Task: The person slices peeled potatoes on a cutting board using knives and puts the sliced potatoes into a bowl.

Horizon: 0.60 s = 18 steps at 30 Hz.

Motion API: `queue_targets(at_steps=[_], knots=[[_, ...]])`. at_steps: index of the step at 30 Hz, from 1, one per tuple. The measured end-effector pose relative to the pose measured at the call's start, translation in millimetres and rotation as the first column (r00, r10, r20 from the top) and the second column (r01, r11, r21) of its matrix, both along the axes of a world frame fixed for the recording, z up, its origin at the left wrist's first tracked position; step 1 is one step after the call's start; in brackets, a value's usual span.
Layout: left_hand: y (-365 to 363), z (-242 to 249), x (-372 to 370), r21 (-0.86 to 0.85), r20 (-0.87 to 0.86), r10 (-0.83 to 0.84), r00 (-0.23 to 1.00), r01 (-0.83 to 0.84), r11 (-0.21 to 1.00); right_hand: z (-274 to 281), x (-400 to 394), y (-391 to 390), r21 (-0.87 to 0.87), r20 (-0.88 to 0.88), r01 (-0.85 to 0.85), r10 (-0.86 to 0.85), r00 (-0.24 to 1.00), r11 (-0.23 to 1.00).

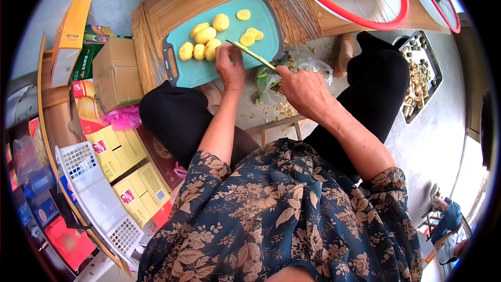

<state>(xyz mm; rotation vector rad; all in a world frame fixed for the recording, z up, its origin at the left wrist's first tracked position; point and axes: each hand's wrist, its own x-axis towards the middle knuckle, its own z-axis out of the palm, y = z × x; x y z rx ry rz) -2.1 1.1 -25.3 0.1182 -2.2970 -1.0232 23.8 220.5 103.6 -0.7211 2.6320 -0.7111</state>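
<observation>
In my right hand [305,91] is a knife [255,56], gripped by its handle, with its blade slanting up and left over the turquoise cutting board [195,75]. Yellowish potato shows along the blade. My left hand [229,67] has its fingers bent at the board's near edge, closed against a peeled potato [211,49]; the hand partly hides where they meet. Several more peeled potatoes [205,35] lie in a group left of the blade. Beyond the knife are a few round potato slices [248,38] and a single slice [243,14].
Thin skewers [292,2] lie on the wooden table right of the board. A red-rimmed bowl [399,18] holds pale green slices. Below sits a plastic bag [308,68] with scraps. A tray of skewered food [417,73] stands at right; cardboard boxes [117,73] stand at left.
</observation>
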Motion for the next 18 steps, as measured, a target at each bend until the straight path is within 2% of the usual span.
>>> queue_targets(at_steps=[12, 18], knots=[[-1.4, -1.6, 1.3, 0.056, 0.064, -0.008, 0.998, 0.004, 0.998, 4.4, -4.2, -6.0, 0.062, 0.067, 0.011, -0.016, 0.998, 0.998], [-2.6, -3.1, 0.6, 0.029, 0.047, -0.014, 0.999, 0.013, 1.000, -9.9, -8.5, -11.8, 0.018, -0.024, -0.017, 0.017, 1.000, 1.000]])
